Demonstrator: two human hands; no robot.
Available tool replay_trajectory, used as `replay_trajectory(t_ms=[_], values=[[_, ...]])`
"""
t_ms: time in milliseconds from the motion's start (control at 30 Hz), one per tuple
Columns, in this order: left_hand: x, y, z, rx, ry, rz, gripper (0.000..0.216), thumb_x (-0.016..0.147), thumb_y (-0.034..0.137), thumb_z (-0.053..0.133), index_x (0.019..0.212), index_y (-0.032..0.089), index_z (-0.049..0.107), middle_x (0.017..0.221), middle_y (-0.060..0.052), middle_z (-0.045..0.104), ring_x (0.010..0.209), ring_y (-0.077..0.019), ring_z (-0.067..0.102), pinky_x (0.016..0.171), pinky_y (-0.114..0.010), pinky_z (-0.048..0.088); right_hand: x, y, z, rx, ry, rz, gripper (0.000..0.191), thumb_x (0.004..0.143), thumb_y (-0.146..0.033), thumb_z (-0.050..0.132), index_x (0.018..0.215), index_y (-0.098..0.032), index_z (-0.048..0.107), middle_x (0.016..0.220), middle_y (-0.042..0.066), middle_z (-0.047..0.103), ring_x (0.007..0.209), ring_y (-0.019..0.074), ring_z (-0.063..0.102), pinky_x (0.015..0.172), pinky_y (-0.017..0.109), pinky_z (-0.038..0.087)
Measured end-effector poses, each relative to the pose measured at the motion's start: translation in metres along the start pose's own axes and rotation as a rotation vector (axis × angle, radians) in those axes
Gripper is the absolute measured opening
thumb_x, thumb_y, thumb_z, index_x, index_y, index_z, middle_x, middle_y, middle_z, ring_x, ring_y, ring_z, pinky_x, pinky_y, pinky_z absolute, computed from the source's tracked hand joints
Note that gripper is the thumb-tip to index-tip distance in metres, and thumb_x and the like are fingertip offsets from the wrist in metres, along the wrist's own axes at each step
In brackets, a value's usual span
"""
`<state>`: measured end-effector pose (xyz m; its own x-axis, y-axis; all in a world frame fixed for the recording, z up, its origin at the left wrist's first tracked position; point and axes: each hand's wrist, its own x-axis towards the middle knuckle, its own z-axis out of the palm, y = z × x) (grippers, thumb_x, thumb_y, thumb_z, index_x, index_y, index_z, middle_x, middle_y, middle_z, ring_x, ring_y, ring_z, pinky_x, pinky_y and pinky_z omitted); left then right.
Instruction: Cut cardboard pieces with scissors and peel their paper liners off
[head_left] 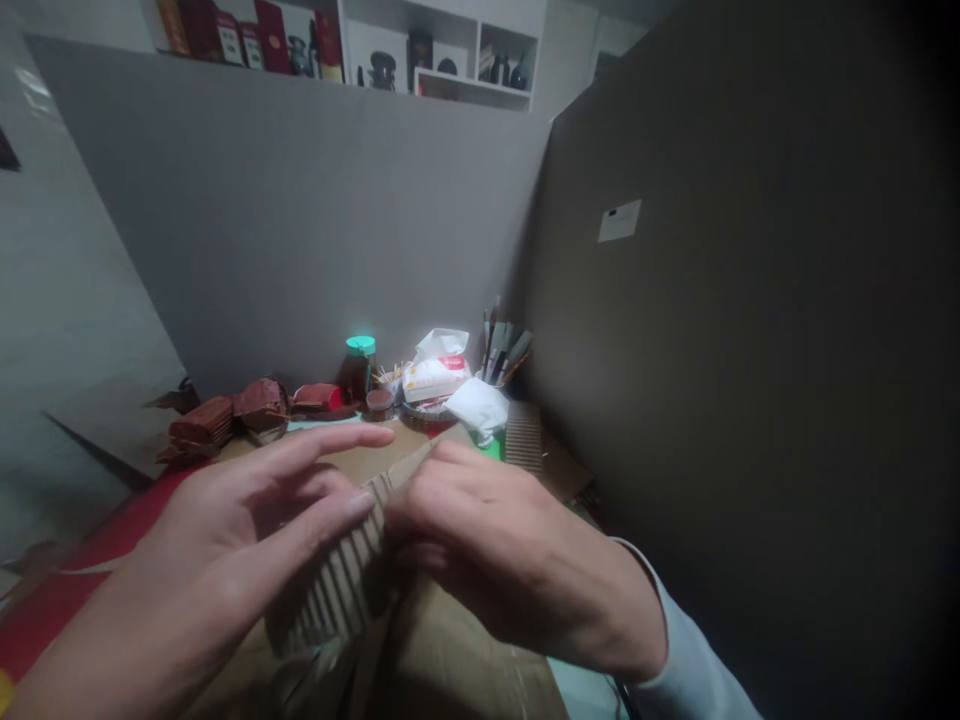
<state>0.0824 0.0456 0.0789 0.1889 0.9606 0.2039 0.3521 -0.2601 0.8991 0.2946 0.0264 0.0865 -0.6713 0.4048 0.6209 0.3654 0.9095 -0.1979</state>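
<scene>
A piece of corrugated cardboard (337, 590) with dark and light ridges is held up between both hands over the table. My left hand (225, 550) grips it from the left side, thumb pressed along its top edge and index finger stretched out above it. At the upper right part of the cardboard, the fingers of my right hand (480, 535) are curled and closed against it. Whether anything small sits inside those right fingers is hidden.
Behind my hands stand a tissue pack (435, 378), a jar with a teal lid (361, 347), a holder of brushes (506, 345) and a white cloth-like bundle (480, 405). Reddish-brown pieces (202, 422) lie at the left. Grey panels (322, 200) enclose the back and right.
</scene>
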Motion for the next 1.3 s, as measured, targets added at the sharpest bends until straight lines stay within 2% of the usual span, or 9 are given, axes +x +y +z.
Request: replay_trajectory(t_ms=[100,267,400,533,633,900,1067,1167,1300], values=[[-0.002,0.001,-0.006,-0.012,0.040,0.016,0.046,0.068,0.057,0.074,0.109,0.038,0.070,0.103,0.002,0.077,0.087,-0.0207,0.072,0.062,-0.020,0.056,0.000,0.000,0.000,0.048,0.128,-0.033,0.009,0.096,-0.009,0.053,0.092,-0.016,0.058,0.081,0.000,0.064,0.073,0.0133,0.053,0.078,0.029,0.050],[-0.002,0.005,-0.008,-0.071,-0.032,0.058,0.046,0.072,0.053,0.072,0.114,0.037,0.065,0.065,0.006,0.066,0.057,-0.0123,0.060,0.048,-0.017,0.046,0.001,-0.002,0.006,0.026,0.210,-0.056,0.015,0.097,-0.005,0.047,0.093,-0.011,0.060,0.080,0.003,0.065,0.072,0.0125,0.054,0.072,0.028,0.050],[-0.003,0.010,-0.005,-0.105,-0.023,0.032,0.040,0.072,0.049,0.073,0.109,0.037,0.066,0.059,0.008,0.058,0.052,-0.0094,0.052,0.049,-0.015,0.043,0.003,-0.008,0.010,-0.065,0.190,-0.072,0.023,0.098,-0.003,0.040,0.089,-0.009,0.061,0.080,0.005,0.064,0.071,0.0138,0.052,0.070,0.029,0.050],[-0.001,0.007,-0.005,-0.027,-0.058,0.070,0.036,0.077,0.053,0.068,0.110,0.039,0.065,0.074,0.006,0.069,0.060,-0.0111,0.060,0.049,-0.016,0.043,0.005,-0.010,0.010,-0.160,0.118,-0.049,0.028,0.099,-0.004,0.039,0.084,-0.011,0.061,0.077,0.005,0.064,0.070,0.0149,0.049,0.069,0.031,0.048],[0.003,0.003,-0.006,0.020,-0.067,0.056,0.036,0.079,0.051,0.066,0.112,0.037,0.065,0.098,0.003,0.076,0.082,-0.0158,0.068,0.058,-0.018,0.048,0.004,-0.003,0.015,-0.158,0.103,-0.052,0.025,0.098,-0.004,0.039,0.084,-0.011,0.059,0.075,0.004,0.060,0.069,0.0144,0.046,0.068,0.030,0.046],[0.016,0.003,0.001,-0.124,-0.126,0.013,0.030,0.079,0.038,0.069,0.108,0.031,0.069,0.089,0.001,0.077,0.099,-0.0224,0.071,0.075,-0.021,0.054,0.004,0.013,0.029,-0.143,0.132,-0.080,0.019,0.090,0.003,0.042,0.087,-0.016,0.045,0.074,0.002,0.051,0.067,0.0150,0.038,0.061,0.028,0.040],[0.017,-0.003,0.001,-0.144,-0.140,0.008,0.032,0.081,0.041,0.069,0.111,0.033,0.066,0.109,0.000,0.076,0.093,-0.0198,0.072,0.077,-0.022,0.055,0.004,0.010,0.023,-0.097,0.159,-0.045,0.023,0.084,0.003,0.042,0.083,-0.020,0.042,0.071,0.000,0.051,0.067,0.0145,0.040,0.061,0.027,0.040],[0.015,-0.003,-0.001,-0.138,-0.143,0.013,0.034,0.080,0.044,0.070,0.112,0.034,0.066,0.107,0.000,0.075,0.098,-0.0221,0.070,0.079,-0.025,0.056,0.003,0.006,0.018,-0.072,0.144,0.003,0.022,0.082,0.002,0.042,0.081,-0.019,0.043,0.075,0.002,0.055,0.071,0.0148,0.044,0.065,0.030,0.044],[0.014,0.000,-0.004,-0.126,-0.134,0.009,0.034,0.080,0.046,0.070,0.112,0.037,0.065,0.103,0.003,0.075,0.084,-0.0145,0.070,0.070,-0.017,0.054,0.002,0.004,0.015,-0.059,0.120,0.011,0.019,0.084,0.000,0.043,0.082,-0.018,0.044,0.076,0.003,0.056,0.070,0.0143,0.044,0.066,0.031,0.045]])
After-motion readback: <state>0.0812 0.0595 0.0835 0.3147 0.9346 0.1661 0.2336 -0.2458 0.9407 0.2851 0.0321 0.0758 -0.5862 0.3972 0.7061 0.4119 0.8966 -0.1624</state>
